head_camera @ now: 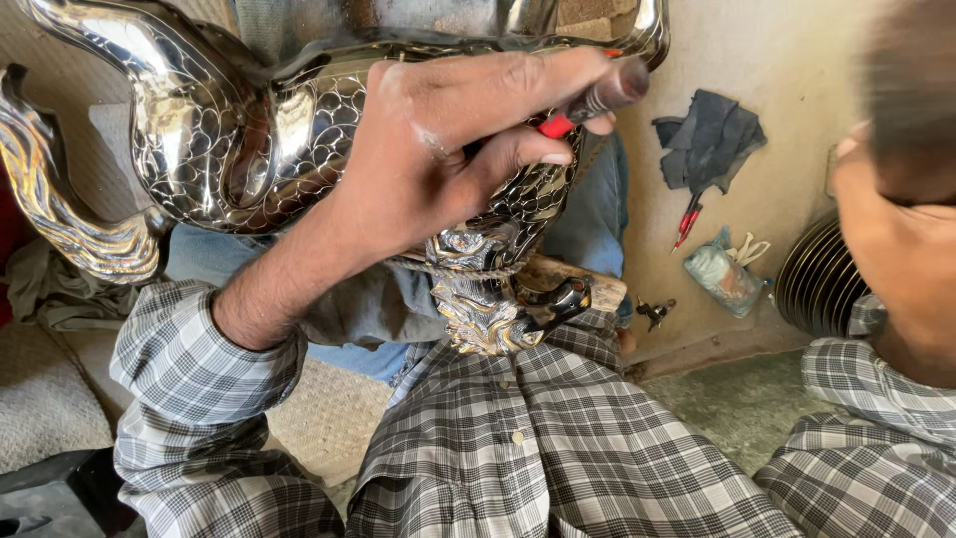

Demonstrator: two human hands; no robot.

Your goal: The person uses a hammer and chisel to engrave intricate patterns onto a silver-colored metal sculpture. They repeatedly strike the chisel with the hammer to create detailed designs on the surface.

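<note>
head view: my left hand (428, 159) lies across the embossed silver metal piece (249, 139), fingers curled and pinched together around a small tool with a red handle and dark tip (593, 103), thumb underneath, index along the top. the tool sits against the upper right part of the piece, near its rim. the piece rests in my lap against my checked shirt (538, 438), propped on a wooden block (583, 284) and bound with cord near its narrow ornamental foot (483, 309). a curved, ribbed silver arm (60, 214) sweeps off to the left.

my right hand (896, 259) is at the right edge, blurred and close to the lens; i cannot tell whether its fingers are apart or closed, and it seems to hold nothing i can make out.

as for progress, i judge most of the body already carries its scale pattern, bright and finished looking; the tool is at the upper edge, so what remains is likely there, though that zone is hidden under my hand.

by the wall lie a dark cloth (709, 139), a red-handled tool (687, 221), a small plastic bag (725, 274) and a ribbed round metal object (817, 279).
</note>
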